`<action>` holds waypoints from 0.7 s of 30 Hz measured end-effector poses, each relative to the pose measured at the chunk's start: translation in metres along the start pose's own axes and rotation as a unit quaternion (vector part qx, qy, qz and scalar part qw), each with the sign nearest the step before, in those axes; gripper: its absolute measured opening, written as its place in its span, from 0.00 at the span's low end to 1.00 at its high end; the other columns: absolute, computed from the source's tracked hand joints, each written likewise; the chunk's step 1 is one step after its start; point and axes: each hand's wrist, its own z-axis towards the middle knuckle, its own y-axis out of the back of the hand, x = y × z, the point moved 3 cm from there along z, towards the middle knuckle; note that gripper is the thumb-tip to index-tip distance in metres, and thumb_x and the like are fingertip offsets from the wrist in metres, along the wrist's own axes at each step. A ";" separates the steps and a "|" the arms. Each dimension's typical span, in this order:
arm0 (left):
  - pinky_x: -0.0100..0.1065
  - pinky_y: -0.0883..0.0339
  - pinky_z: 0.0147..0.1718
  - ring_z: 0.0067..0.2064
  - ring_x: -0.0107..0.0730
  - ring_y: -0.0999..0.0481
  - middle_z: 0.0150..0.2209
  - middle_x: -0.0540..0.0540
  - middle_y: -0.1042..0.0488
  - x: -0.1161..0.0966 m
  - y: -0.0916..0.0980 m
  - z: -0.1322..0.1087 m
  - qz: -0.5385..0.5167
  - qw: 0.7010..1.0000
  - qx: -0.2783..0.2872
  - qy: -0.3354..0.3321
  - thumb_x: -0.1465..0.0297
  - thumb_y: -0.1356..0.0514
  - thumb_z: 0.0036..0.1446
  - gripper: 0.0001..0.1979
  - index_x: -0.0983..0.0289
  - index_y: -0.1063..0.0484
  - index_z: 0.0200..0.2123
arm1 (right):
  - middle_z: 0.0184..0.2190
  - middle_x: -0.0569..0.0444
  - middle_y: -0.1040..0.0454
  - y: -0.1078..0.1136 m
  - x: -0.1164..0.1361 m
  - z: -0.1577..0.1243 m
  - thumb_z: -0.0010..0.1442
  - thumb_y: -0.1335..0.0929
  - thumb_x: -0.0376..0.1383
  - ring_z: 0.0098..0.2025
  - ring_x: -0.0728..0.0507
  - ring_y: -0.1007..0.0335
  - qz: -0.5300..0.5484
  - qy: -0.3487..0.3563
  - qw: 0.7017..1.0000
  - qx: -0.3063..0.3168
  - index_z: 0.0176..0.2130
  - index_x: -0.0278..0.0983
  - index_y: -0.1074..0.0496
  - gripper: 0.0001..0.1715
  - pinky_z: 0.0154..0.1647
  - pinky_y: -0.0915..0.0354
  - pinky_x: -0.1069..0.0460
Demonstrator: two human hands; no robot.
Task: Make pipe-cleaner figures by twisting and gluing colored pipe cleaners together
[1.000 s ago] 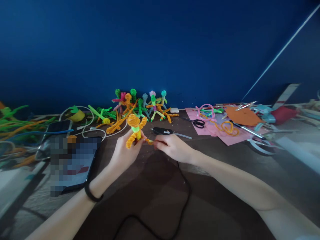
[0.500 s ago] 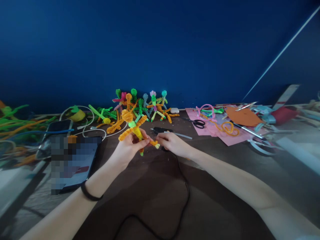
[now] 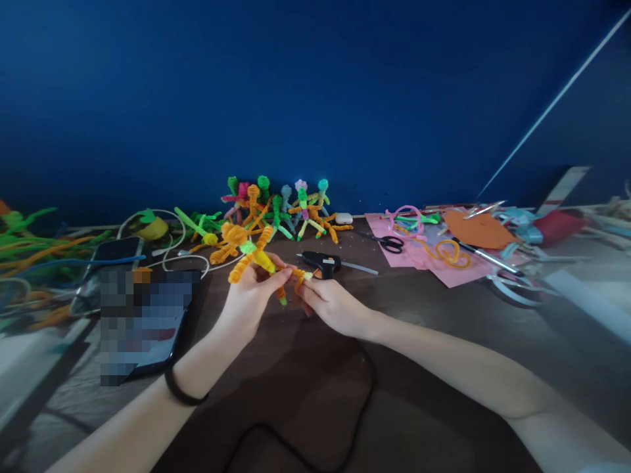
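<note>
A pipe-cleaner figure (image 3: 266, 262) with an orange head, orange arms, a green neck and a yellow body leans to the left above the table. My left hand (image 3: 251, 289) is closed round its body, thumb pressed along it. Fingers of my right hand (image 3: 335, 302) pinch one orange leg near its pale yellow tip. The other leg, ending in green, hangs below my left thumb. Just beyond my right hand lies a black glue gun (image 3: 323, 261) with a clear glue stick at its back end.
Several finished pipe-cleaner figures (image 3: 277, 213) stand against the blue wall. Black-handled scissors (image 3: 392, 244) lie by pink paper (image 3: 394, 257) and craft scraps on the right. A tablet (image 3: 170, 335), white cables and loose pipe cleaners are on the left. A black cord (image 3: 369, 387) runs across the front.
The figure has tipped further left. My right hand has come down and toward me from beside the glue gun and now grips the leg; the glue gun shows more fully.
</note>
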 end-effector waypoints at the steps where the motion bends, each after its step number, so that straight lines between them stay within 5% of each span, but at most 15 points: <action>1: 0.26 0.35 0.26 0.30 0.28 0.27 0.28 0.50 0.26 -0.002 0.000 -0.001 0.036 0.999 -0.013 -0.015 0.73 0.36 0.41 0.11 0.64 0.35 0.29 | 0.21 0.57 0.36 0.000 0.002 -0.001 0.60 0.44 0.31 0.25 0.52 0.41 -0.009 0.006 1.000 0.008 0.24 0.35 0.40 0.13 0.29 0.45 0.55; 10: 0.32 0.36 0.34 0.31 0.29 0.30 0.29 0.50 0.28 -0.002 0.006 -0.003 0.303 0.936 0.021 -0.176 0.68 0.42 0.50 0.04 0.63 0.32 0.29 | 0.23 0.56 0.34 0.010 0.008 -0.003 0.59 0.40 0.35 0.24 0.52 0.42 -0.125 0.027 0.991 0.038 0.28 0.35 0.34 0.10 0.27 0.48 0.55; 21: 0.30 0.37 0.30 0.29 0.29 0.31 0.27 0.49 0.29 -0.002 0.006 0.000 0.321 0.930 0.106 -0.140 0.72 0.42 0.46 0.02 0.63 0.31 0.27 | 0.24 0.56 0.34 0.029 0.002 0.004 0.60 0.41 0.36 0.27 0.51 0.41 -0.088 0.024 0.996 0.023 0.29 0.35 0.35 0.11 0.28 0.49 0.56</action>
